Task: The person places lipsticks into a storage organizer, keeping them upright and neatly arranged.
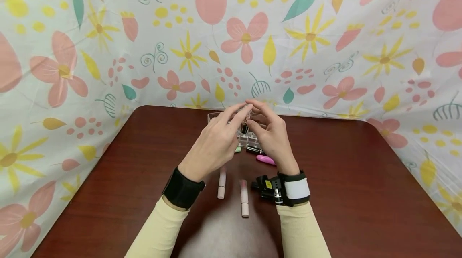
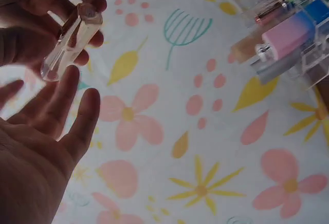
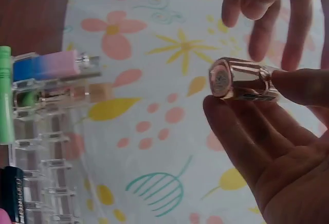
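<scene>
My right hand (image 1: 272, 139) pinches a shiny rose-gold lipstick tube (image 3: 247, 80) between thumb and fingers, as the right wrist view shows. One end of the tube carries a small round emblem. In the left wrist view its clear side catches the light. My left hand (image 1: 216, 139) reaches in from the other side, fingers extended and slightly bent. Its fingertips (image 2: 72, 77) are close beside the tube's lower end. Behind both hands is a clear compartment organizer (image 1: 249, 141), partly hidden by them. It holds a pink-and-blue tube (image 3: 56, 64) and a peach-tipped tube (image 3: 97, 92).
Two pale pink lip gloss tubes (image 1: 244, 200) lie on the dark wooden table (image 1: 343, 177) between my forearms. In front of the organizer lie a black tube (image 1: 254, 150), a bright pink tube (image 1: 266, 159) and a green one (image 1: 238, 149). A floral cloth (image 1: 245, 37) hangs behind.
</scene>
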Tool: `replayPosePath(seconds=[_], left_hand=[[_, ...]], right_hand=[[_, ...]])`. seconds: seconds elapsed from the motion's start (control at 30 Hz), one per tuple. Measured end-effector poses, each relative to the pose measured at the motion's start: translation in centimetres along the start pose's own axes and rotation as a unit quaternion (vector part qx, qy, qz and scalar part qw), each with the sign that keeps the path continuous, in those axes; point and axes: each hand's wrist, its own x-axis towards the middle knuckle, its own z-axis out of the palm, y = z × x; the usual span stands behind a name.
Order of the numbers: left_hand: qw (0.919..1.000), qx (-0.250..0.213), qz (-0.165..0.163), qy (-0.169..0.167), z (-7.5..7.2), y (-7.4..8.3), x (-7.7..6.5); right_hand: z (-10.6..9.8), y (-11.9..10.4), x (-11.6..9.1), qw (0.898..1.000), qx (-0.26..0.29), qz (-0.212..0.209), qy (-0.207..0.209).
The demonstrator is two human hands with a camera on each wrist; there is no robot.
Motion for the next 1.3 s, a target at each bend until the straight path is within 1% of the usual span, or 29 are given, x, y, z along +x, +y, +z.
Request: replayPosePath(seconds=[0.07, 0.13, 0.2, 0.3, 0.43, 0.53, 0.63, 0.73, 0.8, 0.87, 0.93, 1.0, 1.07, 1.13, 1.2, 1.3], left_hand=[[0.9988, -0.037, -0.028, -0.016, 0.5, -0.3, -0.2], [0.9952, -0.076, -0.054, -0.029, 0.9, -0.5, -0.4], [0.9909, -0.107, -0.071, -0.040, 1.3, -0.7, -0.5], [0.9883, -0.119, -0.082, -0.049, 1.8, -1.1, -0.7], [0.9863, -0.127, -0.090, -0.056, 2.4, -1.6, -0.8], [0.9826, -0.143, -0.104, -0.057, 2.9, -2.1, -0.9], [0.9788, -0.155, -0.120, -0.059, 3.5, -2.8, -1.0], [0.9780, -0.151, -0.123, -0.074, 4.0, -3.2, -1.1], [0.9776, -0.146, -0.122, -0.090, 4.2, -3.3, -1.2], [0.9784, -0.129, -0.126, -0.102, 4.1, -3.5, -1.2], [0.9799, -0.098, -0.139, -0.104, 4.2, -3.9, -1.3], [0.9785, -0.063, -0.168, -0.103, 4.3, -4.6, -1.6], [0.9720, -0.031, -0.205, -0.109, 4.7, -5.7, -2.2], [0.9616, -0.024, -0.241, -0.130, 5.2, -6.8, -2.8], [0.9494, -0.037, -0.267, -0.161, 5.8, -7.7, -3.5], [0.9358, -0.075, -0.281, -0.199, 6.7, -8.5, -4.3]], right_hand=[[0.5, 0.5, 0.1, 1.000, 0.008, -0.004, 0.010], [1.0, 1.0, 0.1, 1.000, 0.006, -0.011, 0.025], [1.5, 1.5, 0.2, 0.999, -0.004, -0.021, 0.042], [2.2, 2.2, 0.3, 0.996, -0.038, -0.034, 0.069], [3.0, 3.1, 0.4, 0.994, -0.069, -0.035, 0.083], [3.3, 3.6, 0.6, 0.994, -0.072, -0.027, 0.073], [3.5, 4.1, 0.7, 0.997, -0.063, -0.008, 0.047], [3.9, 4.8, 0.8, 0.998, -0.050, -0.002, 0.032], [4.2, 5.5, 0.9, 0.998, -0.049, -0.002, 0.043], [4.5, 6.2, 1.2, 0.997, -0.049, -0.006, 0.061], [4.7, 6.9, 1.5, 0.995, -0.053, -0.004, 0.081], [4.9, 7.4, 1.7, 0.994, -0.057, 0.004, 0.092], [5.0, 7.8, 1.8, 0.993, -0.070, 0.009, 0.095], [5.2, 8.1, 1.9, 0.992, -0.083, 0.015, 0.094], [5.4, 8.4, 2.0, 0.992, -0.094, 0.016, 0.087], [5.8, 8.9, 2.3, 0.992, -0.104, 0.011, 0.069]])
